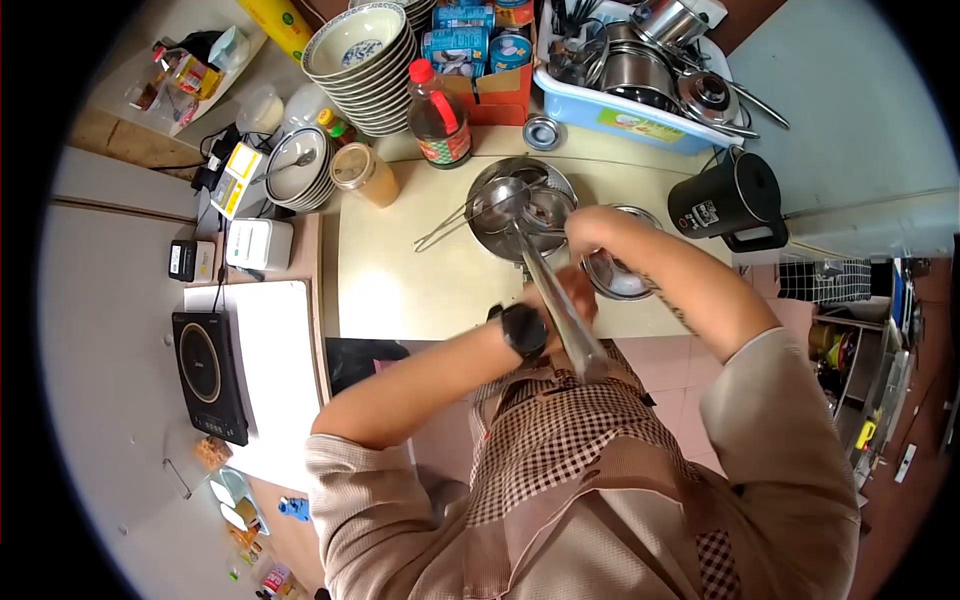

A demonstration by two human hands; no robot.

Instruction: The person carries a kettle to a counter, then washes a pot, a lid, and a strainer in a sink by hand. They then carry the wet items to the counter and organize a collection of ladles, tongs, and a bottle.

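Note:
A metal ladle [542,262] with a long thick handle slants from a steel pot [483,238] on the table toward my apron. Its bowl is over the pot. My left hand [572,297], with a black watch on the wrist, is closed around the handle, partly hidden by it. My right hand [588,228] is bent sharply downward beside the pot; its fingers are hidden, so what it holds cannot be seen. Inside the pot lie a smaller metal ladle or bowl and a strainer-like tool with a wire handle [437,232]. A round steel bowl [622,278] sits partly beneath my right forearm.
Behind the pot stand a red-capped sauce bottle [440,118], stacked bowls [372,80], cans [455,48] and a blue-white basin [625,125] of cookware. A jar [366,177] is at left, a black kettle [727,200] at right. An induction cooker [208,375] lies far left.

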